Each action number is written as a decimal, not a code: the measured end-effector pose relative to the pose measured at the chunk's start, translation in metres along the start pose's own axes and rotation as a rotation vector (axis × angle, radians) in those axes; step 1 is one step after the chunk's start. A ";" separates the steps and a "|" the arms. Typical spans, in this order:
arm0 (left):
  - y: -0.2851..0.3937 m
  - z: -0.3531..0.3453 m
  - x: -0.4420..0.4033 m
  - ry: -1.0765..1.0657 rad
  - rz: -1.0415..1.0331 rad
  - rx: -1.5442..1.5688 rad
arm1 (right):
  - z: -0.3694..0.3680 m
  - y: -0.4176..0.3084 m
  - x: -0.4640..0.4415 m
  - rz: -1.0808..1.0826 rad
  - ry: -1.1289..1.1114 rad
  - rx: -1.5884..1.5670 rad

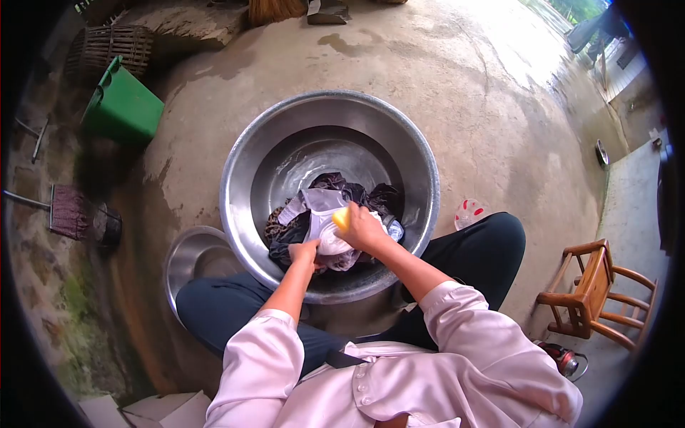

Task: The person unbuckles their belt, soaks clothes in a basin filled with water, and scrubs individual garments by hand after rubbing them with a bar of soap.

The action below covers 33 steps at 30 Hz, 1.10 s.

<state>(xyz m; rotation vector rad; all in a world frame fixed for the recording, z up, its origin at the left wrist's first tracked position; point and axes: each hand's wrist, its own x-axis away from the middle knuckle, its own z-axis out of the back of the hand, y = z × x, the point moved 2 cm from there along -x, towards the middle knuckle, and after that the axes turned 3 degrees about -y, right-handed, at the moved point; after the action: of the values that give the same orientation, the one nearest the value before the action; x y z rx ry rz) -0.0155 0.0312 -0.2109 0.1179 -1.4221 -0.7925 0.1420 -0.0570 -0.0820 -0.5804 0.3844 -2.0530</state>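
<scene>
While the left hand (305, 253) is pinching limp cloth (322, 200), the right hand (364, 227) is clasping a yellow block (342, 219), likely slick, safest held edgewise

A household yard; its bare concrete floor (471, 93) has damp patches (342, 45), with a wooden chair (591, 289), a green plastic bin (127, 107) and a large metal washbasin (328, 108) holding laundry (321, 200); a slatted basket (110, 46) sits near the bin; greenery (574, 9), probably outdoor foliage, blurs in the far corner.
</scene>
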 end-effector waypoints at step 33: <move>0.066 0.002 0.045 -0.320 -0.161 0.319 | -0.091 0.051 -0.062 -0.019 0.048 -0.045</move>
<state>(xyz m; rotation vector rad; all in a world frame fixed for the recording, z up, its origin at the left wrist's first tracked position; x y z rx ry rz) 0.0081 0.0564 -0.1384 0.3679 -1.8554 -0.7322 0.1565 -0.0260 -0.1990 -0.5644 0.4560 -2.0838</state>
